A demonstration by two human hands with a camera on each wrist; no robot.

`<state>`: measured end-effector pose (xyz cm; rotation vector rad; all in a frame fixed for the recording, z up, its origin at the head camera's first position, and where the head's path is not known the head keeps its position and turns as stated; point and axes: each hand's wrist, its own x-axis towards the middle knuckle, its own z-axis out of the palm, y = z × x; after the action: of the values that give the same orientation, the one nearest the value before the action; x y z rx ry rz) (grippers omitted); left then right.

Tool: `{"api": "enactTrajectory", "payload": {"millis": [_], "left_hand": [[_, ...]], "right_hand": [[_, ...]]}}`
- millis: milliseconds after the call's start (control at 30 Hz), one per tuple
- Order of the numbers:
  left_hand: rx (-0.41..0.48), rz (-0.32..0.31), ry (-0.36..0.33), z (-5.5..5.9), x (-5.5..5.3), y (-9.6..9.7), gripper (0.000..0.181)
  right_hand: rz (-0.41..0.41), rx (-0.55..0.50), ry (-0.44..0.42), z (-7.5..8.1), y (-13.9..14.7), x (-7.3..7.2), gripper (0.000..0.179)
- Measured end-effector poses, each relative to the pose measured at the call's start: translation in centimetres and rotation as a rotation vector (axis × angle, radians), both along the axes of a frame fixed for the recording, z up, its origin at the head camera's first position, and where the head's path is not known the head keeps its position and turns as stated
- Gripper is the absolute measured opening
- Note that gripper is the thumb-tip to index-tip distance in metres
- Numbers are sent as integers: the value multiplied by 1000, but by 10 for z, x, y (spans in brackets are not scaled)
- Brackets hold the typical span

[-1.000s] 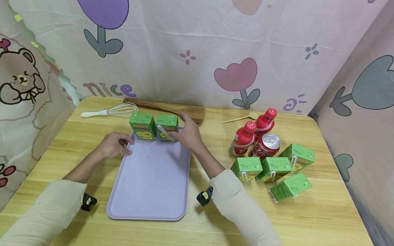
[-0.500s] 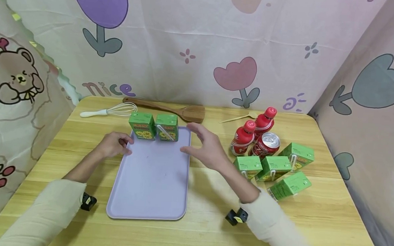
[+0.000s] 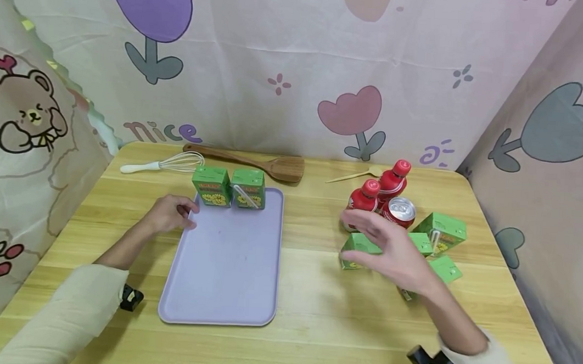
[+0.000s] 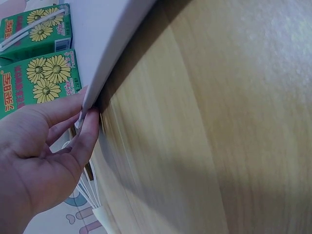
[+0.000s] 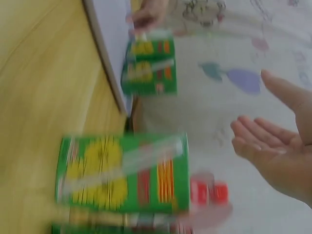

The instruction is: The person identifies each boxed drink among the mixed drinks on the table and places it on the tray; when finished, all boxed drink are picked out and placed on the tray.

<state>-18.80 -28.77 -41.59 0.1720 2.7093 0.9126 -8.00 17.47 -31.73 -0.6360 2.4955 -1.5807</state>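
My left hand (image 3: pixel 168 215) pinches the left rim of a lilac tray (image 3: pixel 219 271) between thumb and fingers; the left wrist view shows the tray edge (image 4: pixel 109 58) held there. Two green drink cartons with yellow flowers stand side by side at the tray's far end, a left carton (image 3: pixel 212 186) and a right carton (image 3: pixel 249 189) with a straw on its front. My right hand (image 3: pixel 396 253), fingers spread from the thumb, hovers over another group of green cartons. It partly covers the nearest-left carton (image 3: pixel 354 258) and hides much of those behind. Nothing is in its grasp.
Behind the right hand stand two red bottles (image 3: pixel 392 182) and a red can (image 3: pixel 401 211). Further right is a green carton (image 3: pixel 442 229). Along the table's back edge lie a whisk (image 3: pixel 174 163), a wooden spatula (image 3: pixel 284 169) and a small pale spoon (image 3: pixel 353 176).
My right hand has let go of the right carton on the tray and moved right, over the carton group. The left hand has kept its grip on the tray rim.
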Motion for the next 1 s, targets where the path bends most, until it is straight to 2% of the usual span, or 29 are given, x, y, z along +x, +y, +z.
{"api": "enactTrajectory", "payload": {"millis": [167, 367, 500, 700, 800, 900, 1000], "left_hand": [[-6, -10, 23, 1, -1, -1, 34], [-3, -11, 11, 3, 0, 0, 35], [4, -14, 8, 3, 0, 0, 35], [3, -7, 5, 2, 1, -1, 34], [2, -3, 4, 1, 1, -1, 34], [3, -1, 4, 0, 1, 0, 33], [4, 1, 10, 0, 1, 0, 33]], "right_hand": [[1, -12, 50, 3, 52, 13, 60], [-34, -33, 78, 3, 113, 26, 58], [-88, 40, 62, -3, 144, 30, 54], [-202, 223, -60, -19, 176, 31, 49], [-167, 221, -89, -29, 185, 30, 48], [-78, 194, -86, -38, 192, 28, 48], [-23, 175, -96, -45, 195, 25, 48]]}}
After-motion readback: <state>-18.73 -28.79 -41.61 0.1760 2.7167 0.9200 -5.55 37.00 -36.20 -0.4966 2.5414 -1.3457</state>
